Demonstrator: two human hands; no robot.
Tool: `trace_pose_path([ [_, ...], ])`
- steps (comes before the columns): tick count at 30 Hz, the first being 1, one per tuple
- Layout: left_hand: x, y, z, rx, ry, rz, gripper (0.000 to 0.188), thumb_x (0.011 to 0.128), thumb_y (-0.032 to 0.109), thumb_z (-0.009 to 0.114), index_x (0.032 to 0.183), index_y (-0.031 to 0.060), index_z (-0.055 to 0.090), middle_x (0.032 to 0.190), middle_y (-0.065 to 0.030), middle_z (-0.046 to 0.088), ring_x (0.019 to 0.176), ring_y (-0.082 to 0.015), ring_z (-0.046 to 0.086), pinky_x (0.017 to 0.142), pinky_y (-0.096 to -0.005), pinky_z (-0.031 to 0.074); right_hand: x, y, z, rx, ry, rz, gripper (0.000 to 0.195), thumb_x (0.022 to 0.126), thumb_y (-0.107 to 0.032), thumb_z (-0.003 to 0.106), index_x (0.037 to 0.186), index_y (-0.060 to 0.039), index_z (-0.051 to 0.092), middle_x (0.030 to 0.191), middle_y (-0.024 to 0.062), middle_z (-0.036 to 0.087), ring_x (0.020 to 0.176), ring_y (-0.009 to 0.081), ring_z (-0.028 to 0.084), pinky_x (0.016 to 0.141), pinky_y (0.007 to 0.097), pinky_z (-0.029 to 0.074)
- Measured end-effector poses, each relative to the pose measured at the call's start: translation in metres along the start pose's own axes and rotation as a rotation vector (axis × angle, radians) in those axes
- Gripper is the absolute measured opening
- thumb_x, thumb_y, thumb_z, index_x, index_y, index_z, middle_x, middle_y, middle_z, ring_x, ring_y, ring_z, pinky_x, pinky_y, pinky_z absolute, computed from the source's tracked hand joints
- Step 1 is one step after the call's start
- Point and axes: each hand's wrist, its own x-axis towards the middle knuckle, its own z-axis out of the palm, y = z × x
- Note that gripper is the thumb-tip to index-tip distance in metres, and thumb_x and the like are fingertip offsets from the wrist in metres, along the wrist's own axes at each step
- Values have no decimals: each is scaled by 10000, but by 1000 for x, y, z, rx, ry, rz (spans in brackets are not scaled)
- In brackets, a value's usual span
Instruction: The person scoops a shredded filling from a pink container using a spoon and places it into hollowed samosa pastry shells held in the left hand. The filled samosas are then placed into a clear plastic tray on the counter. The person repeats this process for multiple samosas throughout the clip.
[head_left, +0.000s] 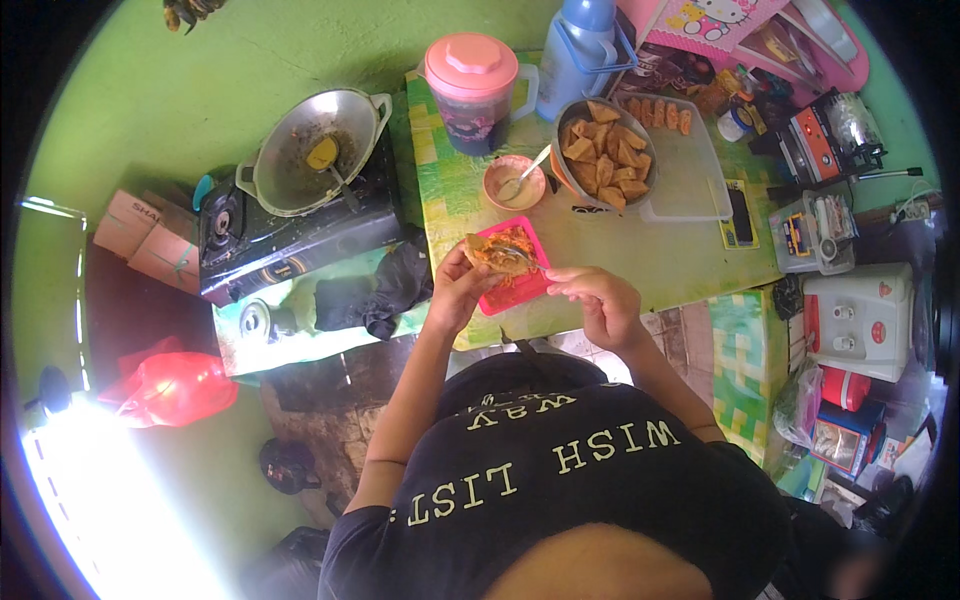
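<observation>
My left hand (456, 291) holds a brown piece of fried tofu (491, 257), its split side up. My right hand (602, 304) grips the handle of a metal spoon (534, 262), whose bowl end is at the tofu's opening with orange shreds. Right under both hands lies a pink plastic tray (517, 298) of shredded orange filling (519, 238). Behind it stands a small pink bowl (493, 196) of pale paste with a spoon resting in it. A bowl of triangular fried tofu (609, 154) sits farther right, overlapping a clear plastic container (686, 195) with several orange-filled pieces (660, 114) lined up along its far side.
A pink-lidded pitcher (474, 97) and a blue thermos flask (577, 67) stand at the table's back. Left, a wok (281, 161) with a ladle (341, 184) rests on a gas stove (307, 240). A phone (740, 214) lies right, near a box of small items (814, 232).
</observation>
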Motion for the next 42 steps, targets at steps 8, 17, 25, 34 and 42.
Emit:
trace_pose_path([
  [8,0,1,3,-14,-1,-8,357,820,40,546,1161,11,446,1107,-106,542,1021,-230,546,876,-365,468,8,-12,-11,108,104,69,147,877,-9,388,914,-19,530,973,150,614,776,205,641,614,270,500],
  [17,1,0,8,42,-15,-2,355,821,63,559,1155,15,448,1090,-108,549,1016,-227,548,867,-366,467,3,-9,3,-12,17,-53,103,849,-9,438,906,-13,523,924,139,619,820,265,631,688,333,510],
  [25,0,0,6,42,-52,6,340,829,66,549,1150,16,450,1091,-101,546,1005,-224,551,851,-347,472,5,-4,5,-31,34,-90,152,905,-47,357,886,15,494,929,207,616,713,211,645,576,257,489],
  [34,-1,-1,1,0,-4,-4,353,828,70,548,1163,23,449,1102,-96,545,1019,-229,546,853,-345,474,7,-9,1,48,121,-7,134,908,-60,354,926,-3,473,962,205,603,755,219,640,582,271,484],
  [42,0,-1,-3,-63,-97,-12,369,822,41,537,1176,14,438,1123,-120,539,1037,-248,542,876,-377,473,-2,-4,12,44,119,36,119,844,19,424,921,-6,511,970,173,612,788,237,638,638,291,510],
])
